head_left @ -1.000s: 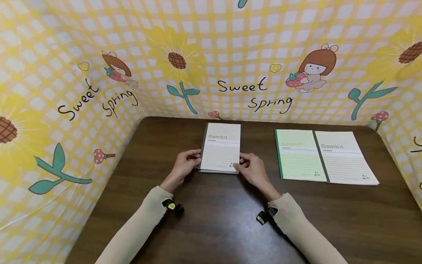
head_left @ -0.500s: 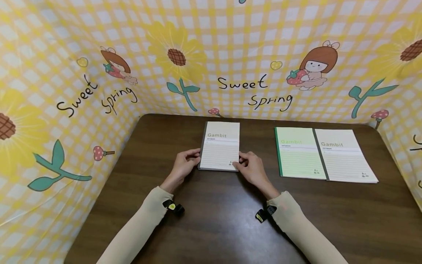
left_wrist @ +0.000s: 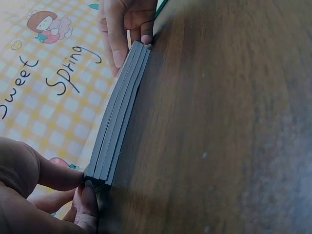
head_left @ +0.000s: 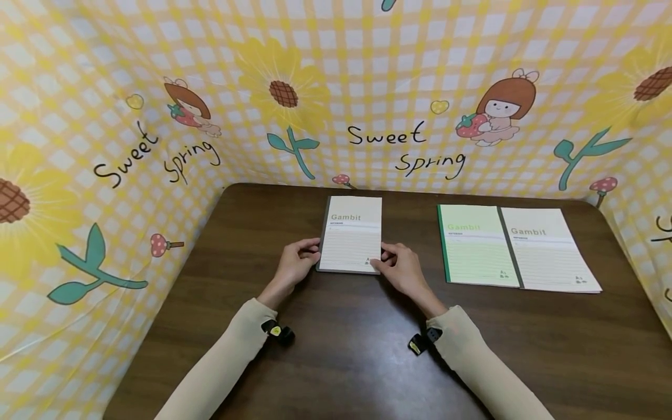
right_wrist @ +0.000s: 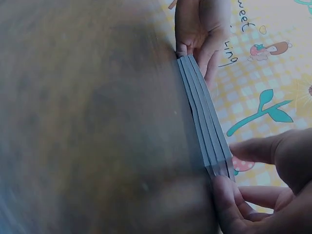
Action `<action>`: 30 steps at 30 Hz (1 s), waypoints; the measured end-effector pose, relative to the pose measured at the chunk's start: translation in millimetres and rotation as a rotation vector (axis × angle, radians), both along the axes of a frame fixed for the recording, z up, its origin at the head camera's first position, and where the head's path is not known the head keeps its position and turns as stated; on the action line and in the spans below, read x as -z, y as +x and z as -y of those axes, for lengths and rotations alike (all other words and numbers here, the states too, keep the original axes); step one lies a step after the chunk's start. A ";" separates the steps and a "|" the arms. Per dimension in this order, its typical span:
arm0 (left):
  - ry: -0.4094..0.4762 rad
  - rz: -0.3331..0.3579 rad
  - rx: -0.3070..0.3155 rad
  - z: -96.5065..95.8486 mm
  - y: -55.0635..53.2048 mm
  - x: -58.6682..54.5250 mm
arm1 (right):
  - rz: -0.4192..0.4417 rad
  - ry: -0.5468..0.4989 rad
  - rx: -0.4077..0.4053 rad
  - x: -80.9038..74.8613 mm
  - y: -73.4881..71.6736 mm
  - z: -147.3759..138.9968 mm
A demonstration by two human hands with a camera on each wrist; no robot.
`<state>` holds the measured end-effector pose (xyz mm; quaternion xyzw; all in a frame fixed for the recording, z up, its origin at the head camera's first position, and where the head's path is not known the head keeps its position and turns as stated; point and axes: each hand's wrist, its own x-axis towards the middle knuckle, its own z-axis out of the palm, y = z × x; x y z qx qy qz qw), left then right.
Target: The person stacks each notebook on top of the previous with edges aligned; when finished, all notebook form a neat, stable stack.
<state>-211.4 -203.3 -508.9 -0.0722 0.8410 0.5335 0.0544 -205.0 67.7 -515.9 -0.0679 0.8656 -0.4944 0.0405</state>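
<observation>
At the far left the patterned cloth hangs beside the worktop. Next comes the left hand, set narrow: thumb and finger pinch the near left corner of the stack, with the fingertips at the dark spine and none lying across the cover.

The stack lies flat on the worktop between the two hands, a white cover on top. A second ago its near side showed stepped layers in the head view, a lower one jutting out; now that side reads as one even grey band. So the squaring-up looks nearly done, though the left wrist view shows the layers of the near edge slightly offset at the left end. How many notebooks there are is hard to count.

The right hand pinches the near right corner, thumb over the cover, fingers curled at the side. Both hands are about where they were, so the change seems to be a small push on the edges rather than a carry.

Farther right, well apart from the stack, the green notebook lies just beside the white notebook. Neither has shifted noticeably; whether their edges overlap, I cannot tell.
</observation>
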 end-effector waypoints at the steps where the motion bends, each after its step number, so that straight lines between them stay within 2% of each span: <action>1: 0.000 -0.001 0.003 -0.4 0.1 -0.2 | 0.010 -0.007 -0.010 -0.3 0.4 -2.1; 4: 0.007 -0.027 0.007 -2.1 0.5 -0.7 | 0.045 -0.027 -0.043 -2.9 2.2 -11.0; 6: -0.006 -0.077 0.011 -3.9 1.3 -2.3 | 0.062 -0.030 -0.068 -6.4 4.9 -18.7; 9: -0.083 -0.191 0.037 -7.5 3.9 -5.7 | 0.060 -0.009 -0.110 -12.4 10.5 -31.5; 12: -0.184 -0.322 0.100 -13.4 7.2 -9.6 | 0.026 0.035 -0.144 -17.3 17.8 -45.6; 16: -0.282 -0.463 0.236 -26.9 11.5 -14.5 | -0.020 0.102 -0.157 -20.3 29.9 -66.6; 20: -0.362 -0.548 0.385 -48.4 13.3 -17.9 | -0.042 0.148 -0.135 -19.4 41.9 -91.2; 24: -0.439 -0.543 0.554 -73.6 14.5 -21.1 | -0.059 0.170 -0.093 -18.5 52.9 -116.0; 30: -0.636 -0.488 0.867 -108.9 17.1 -25.1 | -0.096 0.238 -0.008 -21.6 68.1 -152.1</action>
